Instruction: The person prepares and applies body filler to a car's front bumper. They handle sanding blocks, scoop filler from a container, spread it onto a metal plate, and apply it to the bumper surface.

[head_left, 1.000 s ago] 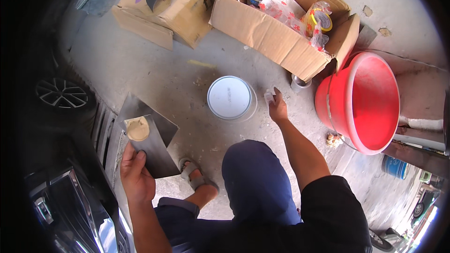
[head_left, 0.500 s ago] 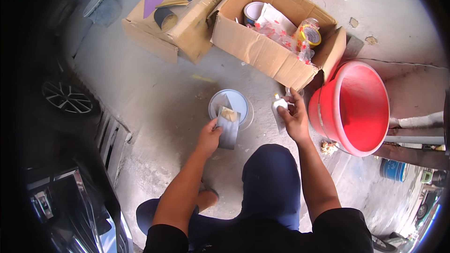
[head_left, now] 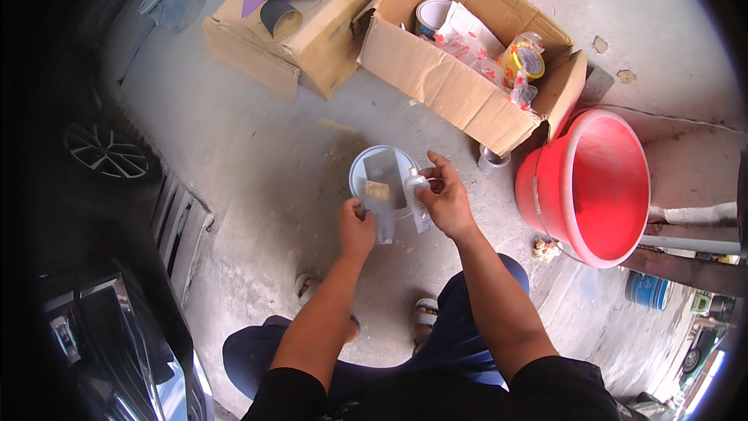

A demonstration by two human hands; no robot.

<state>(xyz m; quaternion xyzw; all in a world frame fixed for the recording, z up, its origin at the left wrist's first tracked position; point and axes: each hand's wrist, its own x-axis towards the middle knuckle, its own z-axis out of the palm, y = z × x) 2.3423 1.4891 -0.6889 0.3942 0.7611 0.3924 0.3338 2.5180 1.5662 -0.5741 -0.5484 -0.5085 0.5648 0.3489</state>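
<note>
My left hand (head_left: pixel 357 230) is closed on a flat grey plate (head_left: pixel 382 228), held by its edge. On the plate sits a dab of beige paste (head_left: pixel 378 190). Just right of it, my right hand (head_left: pixel 446 201) grips a small white squeeze bottle (head_left: pixel 416 187) with its tip up. A pale flat blade pokes out below the bottle, under the fingers. Beneath both hands stands a round tub with a pale blue lid (head_left: pixel 360 164). A grey flat sheet (head_left: pixel 380 162) shows over the lid; whether it touches the lid I cannot tell.
An open cardboard box (head_left: pixel 436 70) holds a can, tape rolls and plastic wrap. A closed carton (head_left: pixel 327 23) bears sandpaper pieces. To the right stands a red bucket (head_left: pixel 538 187), with a small cup (head_left: pixel 493 160) beside it. A dark car (head_left: pixel 117 343) is at left.
My right hand has swung left with the squeeze bottle, from beside the red bucket to next to the plate. My right knee has moved outward, and my sandalled feet now show.
</note>
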